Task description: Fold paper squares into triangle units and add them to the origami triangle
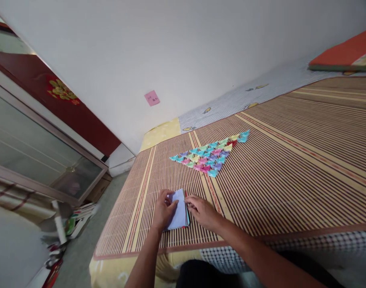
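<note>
A small stack of coloured paper sheets point(179, 214), pale blue on top, lies on the striped bamboo mat point(291, 168) near its front edge. My left hand point(163, 210) rests on the stack's left side, fingers curled over the top sheet. My right hand point(201, 209) touches the stack's right edge, fingertips pinched at the paper. Farther back on the mat lies a triangle of several small folded paper pieces point(211, 156) in blue, pink, yellow and green.
A white wall with a pink note point(152, 97) rises behind the bed. An orange cushion point(345, 52) sits at the far right. A dark red cabinet with a glass door point(35, 152) stands at left, with clutter on the floor point(65, 232) below it.
</note>
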A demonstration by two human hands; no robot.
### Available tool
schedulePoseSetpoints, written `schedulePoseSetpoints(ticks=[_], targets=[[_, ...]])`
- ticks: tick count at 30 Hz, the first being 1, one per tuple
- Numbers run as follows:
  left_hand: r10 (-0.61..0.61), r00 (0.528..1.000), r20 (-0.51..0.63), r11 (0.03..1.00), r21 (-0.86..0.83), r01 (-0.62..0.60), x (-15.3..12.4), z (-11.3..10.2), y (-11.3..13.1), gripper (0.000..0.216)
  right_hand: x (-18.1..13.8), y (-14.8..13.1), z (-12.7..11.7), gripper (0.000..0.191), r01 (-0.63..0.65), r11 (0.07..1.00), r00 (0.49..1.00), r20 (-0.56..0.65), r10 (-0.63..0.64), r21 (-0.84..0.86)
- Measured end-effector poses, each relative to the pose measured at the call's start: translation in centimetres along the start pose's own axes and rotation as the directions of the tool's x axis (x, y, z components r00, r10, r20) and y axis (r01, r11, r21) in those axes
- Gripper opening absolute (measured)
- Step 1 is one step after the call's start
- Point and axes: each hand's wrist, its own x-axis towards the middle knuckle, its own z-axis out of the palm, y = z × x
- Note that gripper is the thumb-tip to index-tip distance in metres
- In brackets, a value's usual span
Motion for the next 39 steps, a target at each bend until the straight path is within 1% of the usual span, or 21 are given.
schedulePoseSetpoints(ticks=[8,14,16,19,22,25,29,32,39], targets=[[0.035,0.999,0.016,0.997,0.062,-0.036,0.3,-0.1,0.2,0.027,0.1,0.0,0.1,0.039,-0.006,1.000,1.000,0.009,0.006,-0.006],[0.055,0.998,-0.018,0.993,0.102,-0.053,0.0,-0.1,0.7,0.009,0.1,0.1,0.2,0.038,0.001,1.000,1.000,0.005,-0.001,-0.010],[0.049,0.998,-0.029,0.992,0.120,-0.045,0.0,0.0,0.7,0.011,0.1,0.1,0.2,0.038,-0.001,1.000,1.000,0.004,0.001,-0.015],[0.043,0.998,-0.034,0.987,0.157,-0.038,0.4,0.0,0.6,0.022,0.0,0.1,0.2,0.039,-0.008,1.000,1.000,0.003,0.008,-0.024],[0.080,0.997,-0.004,0.979,0.187,-0.078,1.0,0.0,0.6,0.027,0.0,0.0,0.0,0.039,-0.009,0.999,1.000,0.004,0.010,-0.031],[0.118,0.993,0.022,0.970,0.210,-0.120,1.3,-0.1,0.7,0.025,0.0,-0.2,-0.1,0.040,-0.012,0.999,1.000,0.005,0.013,-0.034],[0.138,0.990,-0.005,0.961,0.242,-0.132,0.8,-0.1,0.7,0.017,0.1,-0.5,-0.3,0.038,-0.024,0.999,1.000,0.011,0.025,-0.034],[0.155,0.987,-0.037,0.953,0.267,-0.140,0.1,-0.1,0.5,0.018,0.1,-0.6,-0.3,0.037,-0.028,0.999,0.999,0.017,0.028,-0.029],[0.202,0.978,-0.050,0.936,0.304,-0.178,-0.6,0.3,0.4,0.018,0.0,-0.5,0.0,0.043,-0.032,0.999,0.999,0.015,0.033,-0.015]])
